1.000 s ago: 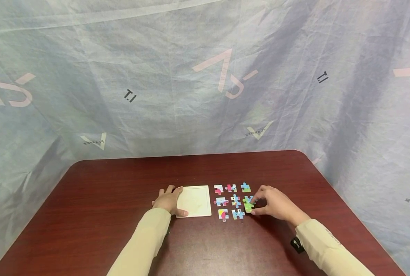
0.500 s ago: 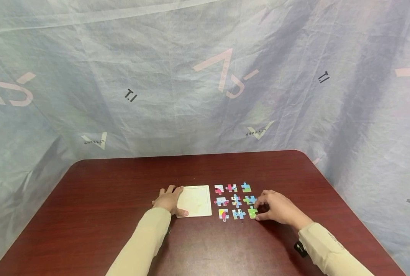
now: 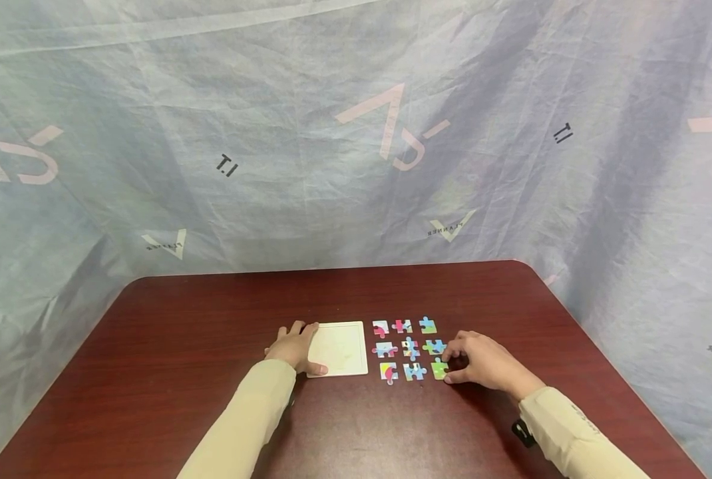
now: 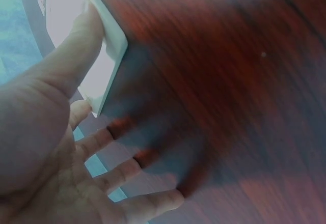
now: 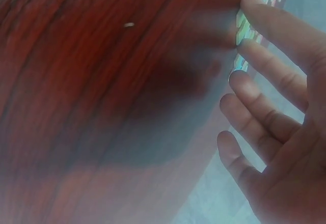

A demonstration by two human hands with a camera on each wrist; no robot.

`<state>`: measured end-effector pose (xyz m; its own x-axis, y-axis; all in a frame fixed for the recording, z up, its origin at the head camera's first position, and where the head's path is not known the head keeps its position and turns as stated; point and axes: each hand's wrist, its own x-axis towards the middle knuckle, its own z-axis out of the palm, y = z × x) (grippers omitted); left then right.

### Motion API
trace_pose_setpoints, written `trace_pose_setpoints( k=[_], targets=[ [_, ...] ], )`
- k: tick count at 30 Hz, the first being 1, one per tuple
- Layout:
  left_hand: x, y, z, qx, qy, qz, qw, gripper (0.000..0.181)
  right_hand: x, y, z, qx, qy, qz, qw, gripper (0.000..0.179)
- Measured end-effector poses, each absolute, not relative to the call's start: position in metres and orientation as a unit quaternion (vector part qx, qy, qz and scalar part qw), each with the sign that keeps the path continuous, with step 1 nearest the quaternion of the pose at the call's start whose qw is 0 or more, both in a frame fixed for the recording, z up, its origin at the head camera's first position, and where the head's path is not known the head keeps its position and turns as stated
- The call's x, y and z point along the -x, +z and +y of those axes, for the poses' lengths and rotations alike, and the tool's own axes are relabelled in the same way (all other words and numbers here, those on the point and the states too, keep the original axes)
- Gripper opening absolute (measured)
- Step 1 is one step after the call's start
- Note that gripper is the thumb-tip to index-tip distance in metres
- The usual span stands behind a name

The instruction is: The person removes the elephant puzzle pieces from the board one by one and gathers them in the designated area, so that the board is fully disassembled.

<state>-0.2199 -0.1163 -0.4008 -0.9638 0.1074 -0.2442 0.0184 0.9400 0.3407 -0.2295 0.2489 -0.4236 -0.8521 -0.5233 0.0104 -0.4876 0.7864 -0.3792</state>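
Observation:
My left hand [image 3: 290,349] rests spread along the left side of a pale square puzzle tray [image 3: 338,349]. Its thumb lies over the tray's near-left corner and the forefinger touches the far-left corner; in the left wrist view the other fingers [image 4: 153,203] reach down to the table. To the right, my right hand [image 3: 482,359] is at a green puzzle piece [image 3: 439,370] lying flat, the thumb and forefinger touching or very near its right edge. The remaining fingers [image 5: 244,117] hang loosely. A blue-green puzzle piece [image 3: 434,346] lies just beyond it.
Several other puzzle pieces [image 3: 410,348] lie flat in rows between the tray and my right hand. They rest on a dark red wooden table [image 3: 356,426]. A grey printed cloth [image 3: 308,166] hangs behind and at both sides.
My right hand has carried the green puzzle piece slightly right and nearer, set it flat below the blue-green one, and eased its pinch. The left hand and tray stay put.

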Motion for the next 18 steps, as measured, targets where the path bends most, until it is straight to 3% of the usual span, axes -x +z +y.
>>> trace_pose_setpoints(
  k=[18],
  targets=[
    [0.2198, -0.4054, -0.1226, -0.051, 0.188, 0.972, 0.130, 0.090, 0.2298, -0.4237, 0.2519, 0.282, -0.193, 0.938, 0.052, 0.024]
  ],
)
